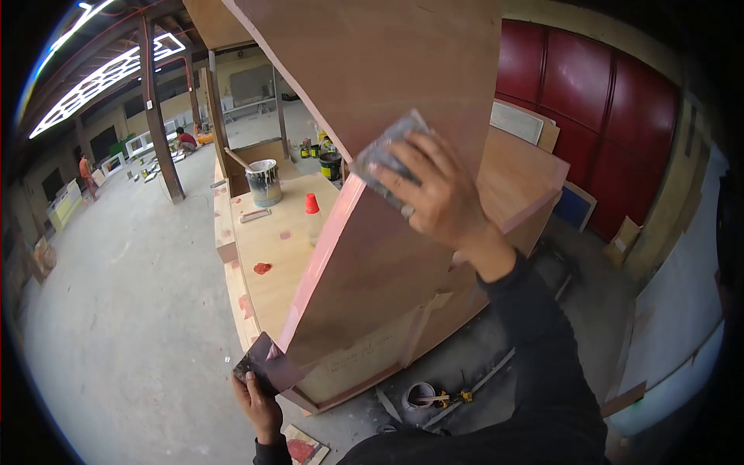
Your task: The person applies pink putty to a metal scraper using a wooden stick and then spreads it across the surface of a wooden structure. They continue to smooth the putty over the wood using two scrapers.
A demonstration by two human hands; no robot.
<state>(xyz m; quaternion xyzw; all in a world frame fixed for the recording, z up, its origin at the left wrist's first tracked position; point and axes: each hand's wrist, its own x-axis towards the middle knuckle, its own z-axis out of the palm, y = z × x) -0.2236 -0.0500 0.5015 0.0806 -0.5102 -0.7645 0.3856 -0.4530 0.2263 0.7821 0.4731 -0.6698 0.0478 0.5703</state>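
Note:
My right hand (438,198) presses a grey sheet of sandpaper (387,155) against the reddish edge of a large slanted wooden panel (372,256). My left hand (260,403) is low at the panel's bottom corner, holding a dark flat scraper (260,360) smeared with reddish filler against that edge. A black sleeve covers my right arm. The panel belongs to a big plywood cabinet piece (387,62) that rises in front of me.
A paint can (264,182) with a stick and a red-capped bottle (312,217) stand on a wooden board with red filler blots (263,268). A small board with red filler (302,448) lies by my left wrist. Red doors (589,101) stand at right. People work far back left.

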